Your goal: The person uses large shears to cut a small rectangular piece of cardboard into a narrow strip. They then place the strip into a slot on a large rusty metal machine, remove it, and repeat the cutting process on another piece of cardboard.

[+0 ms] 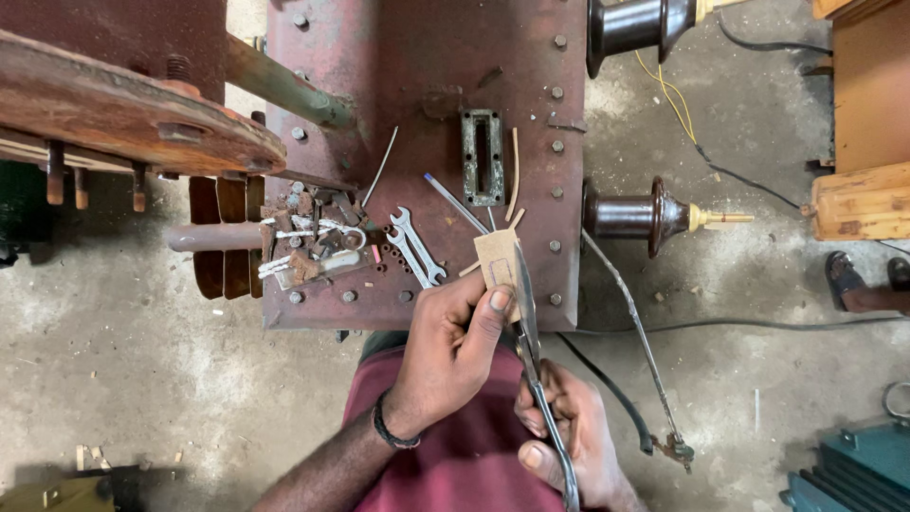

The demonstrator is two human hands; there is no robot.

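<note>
My left hand (445, 356) pinches a small tan piece of card (496, 260) with a rectangle drawn on it, thumb pressed on its lower edge. My right hand (569, 436) grips the handles of long metal scissors (531, 332), whose blades run up along the card's right edge. Both hands hover over my lap, just in front of a rusty red metal cover plate (427, 85). A dark band circles my left wrist.
On the plate lie two spanners (415, 246), a pile of rusty bolts and scraps (308, 242), a rectangular gasket frame (482, 156) and thin rods. Brown insulator bushings (635, 216) stick out at right. Cables cross the concrete floor. Another person's sandalled foot (848, 280) is at far right.
</note>
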